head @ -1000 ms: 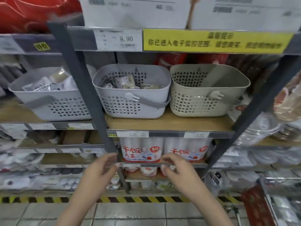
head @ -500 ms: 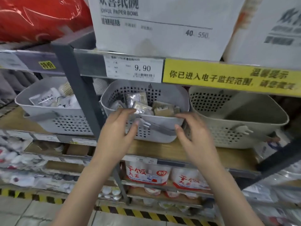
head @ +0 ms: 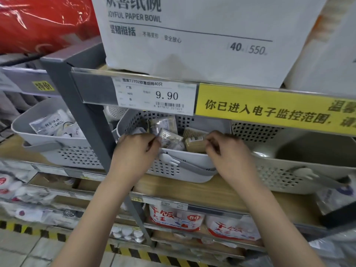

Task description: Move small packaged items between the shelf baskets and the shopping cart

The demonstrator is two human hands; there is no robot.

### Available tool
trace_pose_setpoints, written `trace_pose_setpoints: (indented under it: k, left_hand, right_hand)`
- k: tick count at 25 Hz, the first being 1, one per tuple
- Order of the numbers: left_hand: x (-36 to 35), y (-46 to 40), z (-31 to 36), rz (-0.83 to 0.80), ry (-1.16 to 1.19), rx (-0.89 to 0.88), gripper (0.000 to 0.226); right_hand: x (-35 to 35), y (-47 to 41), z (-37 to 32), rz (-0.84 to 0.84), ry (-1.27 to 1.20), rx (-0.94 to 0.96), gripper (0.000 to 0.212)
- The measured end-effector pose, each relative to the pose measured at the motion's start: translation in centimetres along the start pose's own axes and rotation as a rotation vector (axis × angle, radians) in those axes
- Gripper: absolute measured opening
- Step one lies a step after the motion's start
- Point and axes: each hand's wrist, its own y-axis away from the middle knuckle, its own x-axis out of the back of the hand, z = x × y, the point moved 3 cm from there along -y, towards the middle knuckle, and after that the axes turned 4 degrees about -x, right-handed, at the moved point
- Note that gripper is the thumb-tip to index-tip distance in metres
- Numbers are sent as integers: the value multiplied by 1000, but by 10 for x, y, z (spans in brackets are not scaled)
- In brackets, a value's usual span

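Up close in the head view, both bare hands reach over the front rim of the middle light-grey perforated plastic basket [head: 185, 168], which sits on the wooden shelf board [head: 212, 191] between two others. The left hand [head: 137, 149] has its fingers [head: 154, 143] curled together, pinching the edge of a small clear-wrapped packet [head: 169, 134] that lies among the other small packets heaped in this basket. The right hand [head: 227, 149] has its fingers [head: 211, 144] bent and clamped on a small tan paper-wrapped packet [head: 194, 144] at the basket's front right. A white hand-shaped knob [head: 169, 159] sticks out from the basket's front wall, just below the left hand. To the left, past the dark grey metal upright [head: 81, 116], a second grey perforated basket [head: 63, 151] holds white sachets. To the right stands a beige perforated basket [head: 300, 170]. Above, the shelf edge carries a white price tag reading 9.90 [head: 156, 96] and a yellow notice strip [head: 269, 110], under a large white paper-bowl pack [head: 192, 39].
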Motion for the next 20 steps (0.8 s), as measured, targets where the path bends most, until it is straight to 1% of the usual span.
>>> trace_pose_setpoints:
  k: [2, 4, 6, 8, 10, 12, 16, 18, 20]
  left_hand:
    - [-4, -19, -11, -142, 16, 82, 27]
    - [-10, -36, -18, -213, 11, 100, 15]
    - [-18, -53, -23, -276, 29, 127, 25]
    - [-27, -66, -27, -377, 83, 180, 38]
    - [-36, -74, -30, -485, 120, 210, 47]
    - [-40, -76, -32, -533, 150, 219, 48]
    - [-43, -76, -31, -623, 121, 150, 28]
    - [-44, -76, -33, -649, 127, 141, 25]
    - [-46, -77, -36, -644, 138, 150, 23]
  right_hand:
    - [-2, -15, -6, -45, 15, -11, 18]
    - [-7, -30, -12, -75, 2, 1, 19]
    - [-16, -47, -18, -138, -2, 25, 23]
    - [-33, -69, -22, -249, 19, 41, 29]
    - [-52, -92, -27, -338, -6, 56, 37]
    - [-69, -110, -35, -417, -61, 69, 41]
    - [-94, -128, -36, -596, 32, 69, 39]
    - [-102, -132, -33, -613, 73, 90, 38]
    - [-107, -135, -31, -577, 139, 152, 40]
